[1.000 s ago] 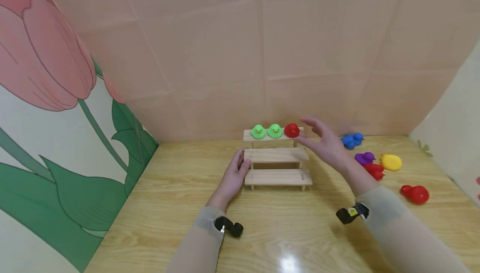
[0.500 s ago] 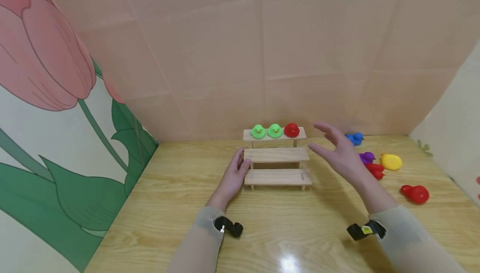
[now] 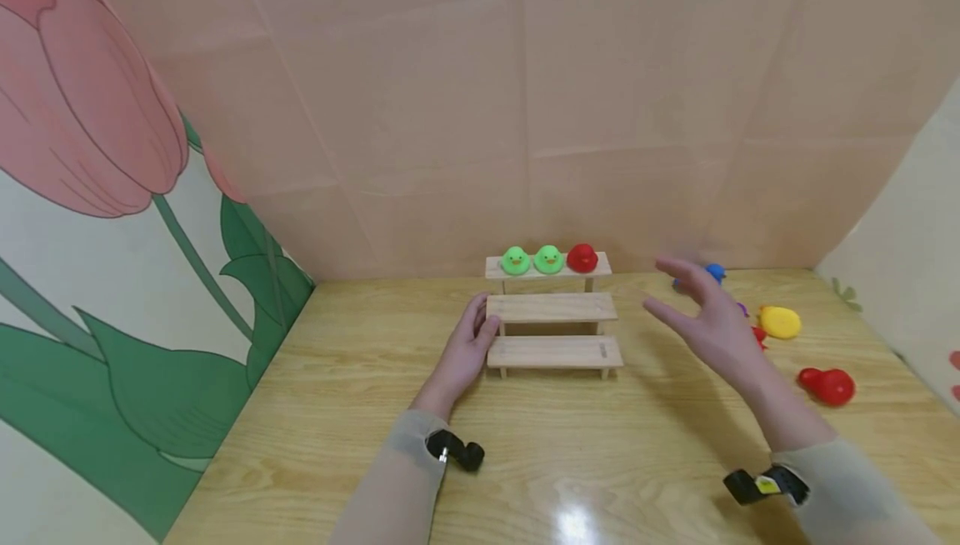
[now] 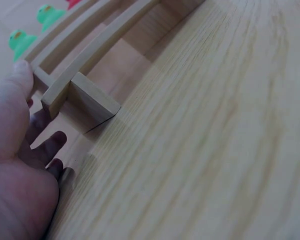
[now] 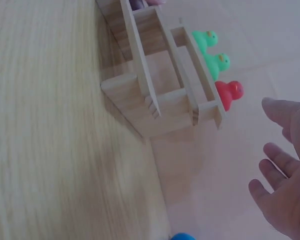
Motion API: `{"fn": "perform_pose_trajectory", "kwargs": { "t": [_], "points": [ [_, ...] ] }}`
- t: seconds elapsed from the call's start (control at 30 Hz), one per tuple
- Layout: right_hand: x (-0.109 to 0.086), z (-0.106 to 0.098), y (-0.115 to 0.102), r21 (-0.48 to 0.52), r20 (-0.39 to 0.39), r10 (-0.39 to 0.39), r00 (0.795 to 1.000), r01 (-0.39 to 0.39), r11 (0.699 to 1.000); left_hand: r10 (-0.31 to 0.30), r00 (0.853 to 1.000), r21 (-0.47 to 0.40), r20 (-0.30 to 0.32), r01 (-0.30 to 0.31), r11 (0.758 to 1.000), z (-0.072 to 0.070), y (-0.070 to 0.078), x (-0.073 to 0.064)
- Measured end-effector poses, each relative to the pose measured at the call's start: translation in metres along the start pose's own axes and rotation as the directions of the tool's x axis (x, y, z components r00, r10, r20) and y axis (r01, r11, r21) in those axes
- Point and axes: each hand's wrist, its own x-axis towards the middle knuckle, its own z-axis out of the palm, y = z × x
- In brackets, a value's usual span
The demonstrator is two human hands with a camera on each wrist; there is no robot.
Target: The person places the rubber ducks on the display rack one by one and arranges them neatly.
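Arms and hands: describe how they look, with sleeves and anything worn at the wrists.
The left hand and right hand are ungloved. The left sleeve and right sleeve are pale beige-grey and plain, ending near the wrists. Each wrist carries a small black device with a rounded end; the right one shows a yellowish patch. No cables are visible.

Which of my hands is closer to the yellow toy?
Your right. The right hand is in the air just left of the yellow toy; the left hand is much farther left, at the left end of the rack.
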Motion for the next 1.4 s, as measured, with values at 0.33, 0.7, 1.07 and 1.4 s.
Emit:
{"fn": "perform_pose_trajectory", "kwargs": {
  "t": [0.33, 0.7, 1.07, 1.4],
  "points": [
    [-0.016, -0.022, 0.01, -0.043, 0.005, 0.018, 1.0, -0.018, 0.999, -0.015, 1.0, 0.002, -0.006, 0.015, 1.0, 0.001, 0.002, -0.002],
    [-0.031, -0.043, 0.025, -0.129, 0.005, 0.054, 0.999, -0.053, 0.99, -0.025, 1.0, 0.019, -0.015, 0.025, 1.0, 0.001, 0.001, -0.001],
    [-0.047, -0.065, 0.044, -0.134, -0.008, 0.095, 0.995, -0.095, 0.986, -0.02, 1.0, 0.006, -0.019, 0.021, 1.0, 0.001, 0.0, 0.001],
    [-0.063, -0.084, 0.065, -0.19, -0.063, 0.07, 0.996, -0.081, 0.978, -0.038, 0.999, 0.014, -0.026, 0.038, 0.999, 0.001, 0.001, 0.0]
  ]
}}
